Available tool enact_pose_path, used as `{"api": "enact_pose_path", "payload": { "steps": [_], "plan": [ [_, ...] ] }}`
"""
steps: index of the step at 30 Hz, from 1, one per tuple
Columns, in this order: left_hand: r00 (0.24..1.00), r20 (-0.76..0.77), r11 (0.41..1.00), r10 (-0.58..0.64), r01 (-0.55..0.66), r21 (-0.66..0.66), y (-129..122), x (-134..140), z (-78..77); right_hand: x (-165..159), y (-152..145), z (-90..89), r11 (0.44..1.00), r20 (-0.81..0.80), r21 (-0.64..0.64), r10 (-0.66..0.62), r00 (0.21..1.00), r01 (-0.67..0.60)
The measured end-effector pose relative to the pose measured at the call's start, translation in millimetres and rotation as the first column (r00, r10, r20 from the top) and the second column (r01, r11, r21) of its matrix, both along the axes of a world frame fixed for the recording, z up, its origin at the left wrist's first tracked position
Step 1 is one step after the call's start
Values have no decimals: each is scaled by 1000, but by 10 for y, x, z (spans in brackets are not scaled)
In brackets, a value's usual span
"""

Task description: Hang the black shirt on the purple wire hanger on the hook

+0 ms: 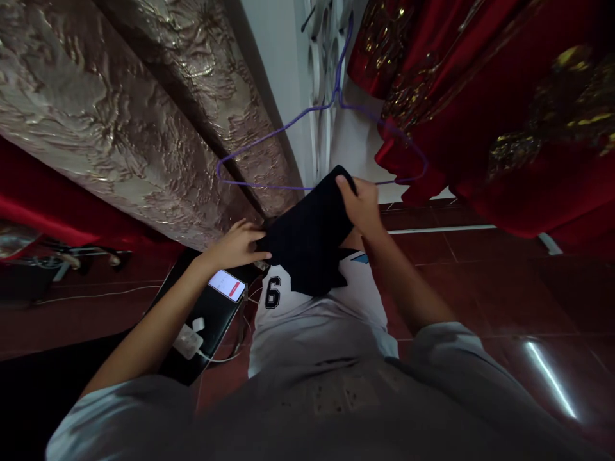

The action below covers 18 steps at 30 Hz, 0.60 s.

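Observation:
A dark navy piece of clothing [307, 240] is stretched in front of my lap, its upper edge slanting up to the right. My right hand [361, 202] grips the upper right corner, thumb on the near side. At the left edge, my left hand [237, 246] has the cloth between thumb and fingers; part of that hold is hidden in shadow. Just behind the cloth hangs an empty purple clothes hanger [300, 116], its lower bar partly covered by the garment.
Beige brocade curtains [192, 115] hang on the left, red and gold drapery [480, 128] on the right. White metal scrollwork [317, 70] holds the hanger. Left of my legs, a black surface [211, 333] carries a lit phone [227, 285] and a white charger [187, 341] with a cable.

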<state>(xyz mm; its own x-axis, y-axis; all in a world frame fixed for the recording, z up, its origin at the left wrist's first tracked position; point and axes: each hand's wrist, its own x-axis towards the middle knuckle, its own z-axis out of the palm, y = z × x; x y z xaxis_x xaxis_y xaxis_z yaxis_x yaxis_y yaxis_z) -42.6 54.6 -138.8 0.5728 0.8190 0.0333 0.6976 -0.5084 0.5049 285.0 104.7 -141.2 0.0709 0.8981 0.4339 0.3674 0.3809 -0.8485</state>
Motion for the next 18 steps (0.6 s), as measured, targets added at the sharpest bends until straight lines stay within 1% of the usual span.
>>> {"api": "enact_pose_path", "payload": {
  "steps": [2,3,5,7,10,12,15,18],
  "plan": [
    [995,-89,999,47,-45,23,2,-63,-39,273,-73,106,996,64,50,-73,995,70],
    [991,-98,995,89,-84,58,34,-101,-20,395,-96,165,993,94,72,-99,991,93],
    [986,-36,975,165,-157,157,137,-158,107,573,-114,266,987,127,102,-137,982,125],
    [972,103,939,210,-230,254,245,-148,326,645,-114,325,987,134,108,-129,983,115],
    [934,293,885,204,-304,353,356,43,686,586,-142,323,998,118,67,-17,993,9],
    [919,365,863,152,-303,403,406,258,868,496,-196,288,996,90,3,88,992,-89],
    [923,381,851,60,-247,464,497,587,1030,399,-306,262,975,58,-70,215,975,-211],
    [946,324,855,4,-171,489,617,805,1092,431,-420,326,959,94,-84,276,956,-269]
  ]
}}
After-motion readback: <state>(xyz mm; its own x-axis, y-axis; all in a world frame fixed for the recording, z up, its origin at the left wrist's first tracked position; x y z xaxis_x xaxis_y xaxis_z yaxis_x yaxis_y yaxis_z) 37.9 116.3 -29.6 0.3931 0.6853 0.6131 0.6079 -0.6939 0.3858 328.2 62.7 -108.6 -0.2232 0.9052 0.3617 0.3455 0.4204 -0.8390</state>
